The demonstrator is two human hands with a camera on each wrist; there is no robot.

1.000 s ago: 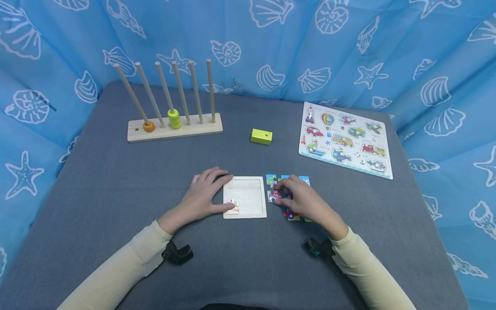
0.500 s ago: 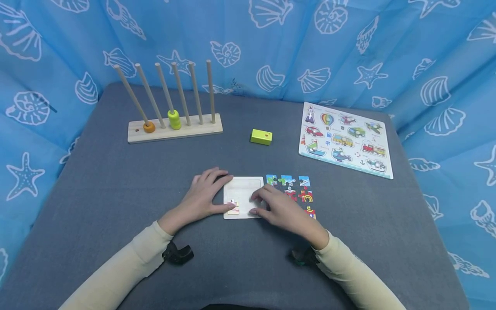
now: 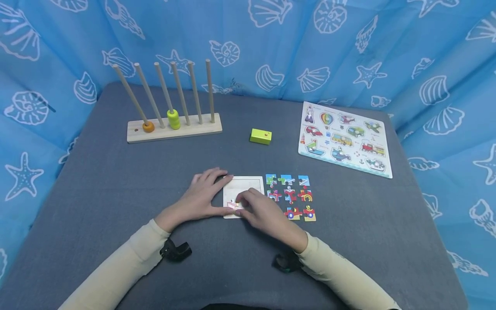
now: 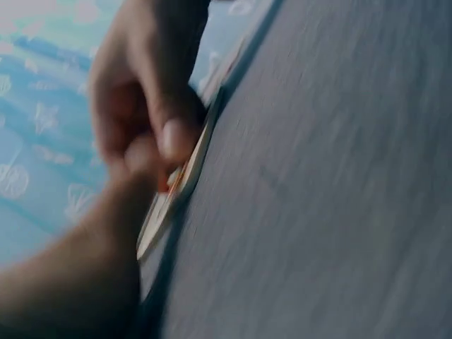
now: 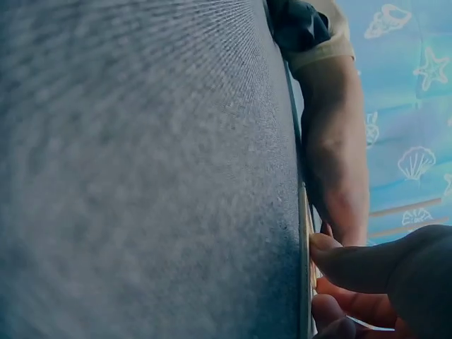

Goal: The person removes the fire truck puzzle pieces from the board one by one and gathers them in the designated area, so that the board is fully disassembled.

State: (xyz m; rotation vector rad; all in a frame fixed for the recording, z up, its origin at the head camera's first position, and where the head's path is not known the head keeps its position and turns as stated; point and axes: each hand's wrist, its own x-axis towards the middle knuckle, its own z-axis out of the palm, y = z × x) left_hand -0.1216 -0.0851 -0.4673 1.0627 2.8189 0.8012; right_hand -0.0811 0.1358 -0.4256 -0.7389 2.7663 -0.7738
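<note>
A shallow square wooden puzzle tray (image 3: 252, 184) lies on the table in the head view. In its lower left corner sits a small jigsaw piece (image 3: 232, 205), partly covered by fingers. My left hand (image 3: 203, 193) rests along the tray's left side, fingers extended, thumb reaching over the frame by the piece. My right hand (image 3: 261, 212) is over the tray with thumb and index finger pinching at that piece. Close up, the right thumb (image 5: 339, 261) lies at the tray edge; the left wrist view is blurred. Several colourful jigsaw pieces (image 3: 290, 196) lie in spaced rows right of the tray.
A wooden peg stand (image 3: 174, 129) with upright rods and a few beads stands at the back left. A yellow-green block (image 3: 261, 136) lies behind the tray. A vehicle picture board (image 3: 345, 140) is at the back right. A blue shell curtain (image 3: 240, 38) surrounds the table.
My right hand has moved left from the loose pieces, across the tray, to the piece in its lower left corner. The loose pieces are now uncovered. My left hand has barely moved.
</note>
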